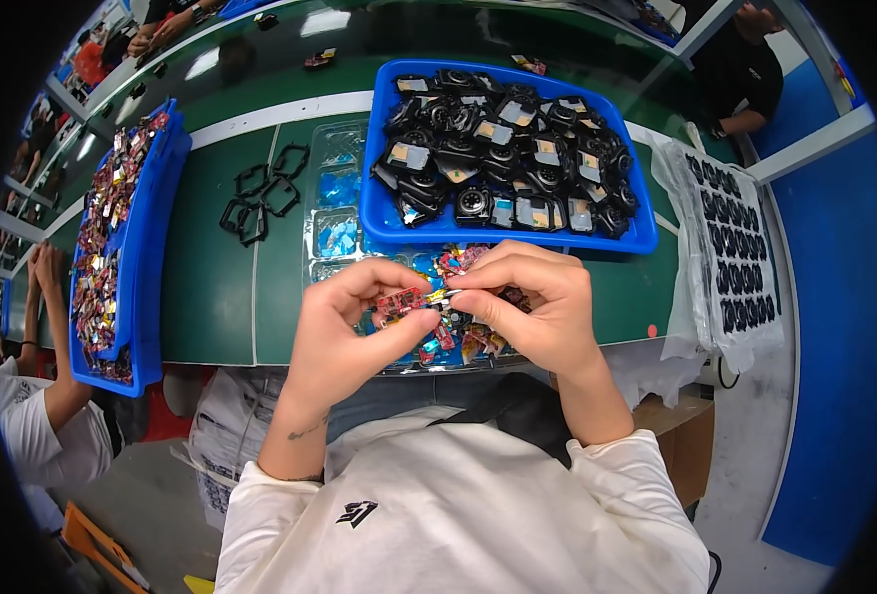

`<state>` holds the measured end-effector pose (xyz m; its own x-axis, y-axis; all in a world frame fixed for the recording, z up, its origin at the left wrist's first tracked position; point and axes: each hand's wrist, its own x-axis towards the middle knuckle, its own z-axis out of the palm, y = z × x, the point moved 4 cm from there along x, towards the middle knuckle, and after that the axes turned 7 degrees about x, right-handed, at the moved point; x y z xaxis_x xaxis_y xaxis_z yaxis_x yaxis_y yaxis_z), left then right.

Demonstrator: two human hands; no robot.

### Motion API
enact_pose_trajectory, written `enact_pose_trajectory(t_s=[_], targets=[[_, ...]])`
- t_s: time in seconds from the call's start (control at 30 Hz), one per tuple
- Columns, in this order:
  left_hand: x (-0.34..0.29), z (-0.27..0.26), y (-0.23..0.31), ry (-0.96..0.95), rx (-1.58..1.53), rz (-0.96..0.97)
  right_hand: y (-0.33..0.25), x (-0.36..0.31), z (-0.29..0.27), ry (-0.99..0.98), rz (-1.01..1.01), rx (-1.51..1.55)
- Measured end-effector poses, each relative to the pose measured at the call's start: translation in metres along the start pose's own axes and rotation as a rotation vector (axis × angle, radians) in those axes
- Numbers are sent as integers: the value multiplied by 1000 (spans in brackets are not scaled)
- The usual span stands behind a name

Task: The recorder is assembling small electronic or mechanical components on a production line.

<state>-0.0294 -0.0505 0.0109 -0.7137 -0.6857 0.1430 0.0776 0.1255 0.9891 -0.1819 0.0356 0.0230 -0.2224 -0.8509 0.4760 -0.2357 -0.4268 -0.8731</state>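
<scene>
Thumb and fingers of my left hand [344, 322] are closed on a small red circuit board [399, 301]. Close on its right, my right hand [545, 302] pinches a small silver-and-yellow part [440, 295] at the board's edge; whether the two are joined I cannot tell. Beneath both hands, more red circuit boards [480, 339] with small coloured parts lie in a clear plastic tray [321, 223]. Blue film-like pieces [339, 188] sit in the tray's far compartments. My fingers hide part of the board and the tray's middle.
A blue bin [371, 223] heaped with black watch-like housings stands just beyond my hands. Left of several black frames [250, 220], another blue bin [151, 327] holds circuit boards. At right lies a white tray [691, 198] of black parts. Co-workers' arms [54, 327] show at left.
</scene>
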Motion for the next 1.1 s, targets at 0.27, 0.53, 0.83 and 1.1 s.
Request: enact_pose_trajectory(t_s=[0.27, 0.53, 0.83, 1.1], targets=[[-5, 1, -3, -59, 77, 42, 4, -9, 2, -2, 168, 234], [-7, 2, 1, -200, -35, 19, -1, -6, 7, -270, 114, 460], [-7, 6, 1, -304, -135, 12, 6, -11, 11, -411, 498, 884], [-8, 7, 2, -329, -110, 44, 6, -15, 15, -482, 681, 897]])
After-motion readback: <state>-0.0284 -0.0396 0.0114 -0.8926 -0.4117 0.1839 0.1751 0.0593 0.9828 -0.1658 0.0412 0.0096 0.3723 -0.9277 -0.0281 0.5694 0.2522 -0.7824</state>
